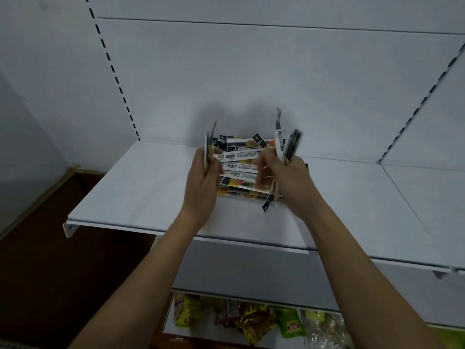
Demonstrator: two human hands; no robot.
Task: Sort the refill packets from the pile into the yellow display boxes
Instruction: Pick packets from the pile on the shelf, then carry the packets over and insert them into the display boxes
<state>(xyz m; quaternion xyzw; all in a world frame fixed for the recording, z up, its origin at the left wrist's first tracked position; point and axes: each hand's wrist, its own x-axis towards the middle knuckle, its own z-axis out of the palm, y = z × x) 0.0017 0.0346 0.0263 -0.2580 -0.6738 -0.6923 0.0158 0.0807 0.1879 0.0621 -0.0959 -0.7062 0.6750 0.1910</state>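
1. Refill packets (pixel 239 170) lie in a loose heap on the white shelf (pixel 141 187), near the back panel, between the two hands. Most lie flat, crosswise, barcode or yellow print side up.
2. Left hand (pixel 205 182) sits at the left edge of the heap, palm turned inward, fingers curled. It pinches a few packets (pixel 209 144) that stand upright on edge above the fingers.
3. Right hand (pixel 284 180) is at the right edge of the heap, fingers curled tight round its own bunch of packets (pixel 285 142). That bunch sticks up and fans out slightly; one white packet rises higher than the rest. Blurred, so count unclear.
4. Right fingertips reach down toward the flat packets; cannot tell whether they touch them.
5. One black packet end (pixel 267 204) pokes out below the right hand, over the front edge of the heap.
6. Yellow print shows under the heap, but cannot tell whether that is a display box or just packet faces.
7. Lower shelf (pixel 251 321) at the bottom of the view holds yellow, green and brown snack bags.
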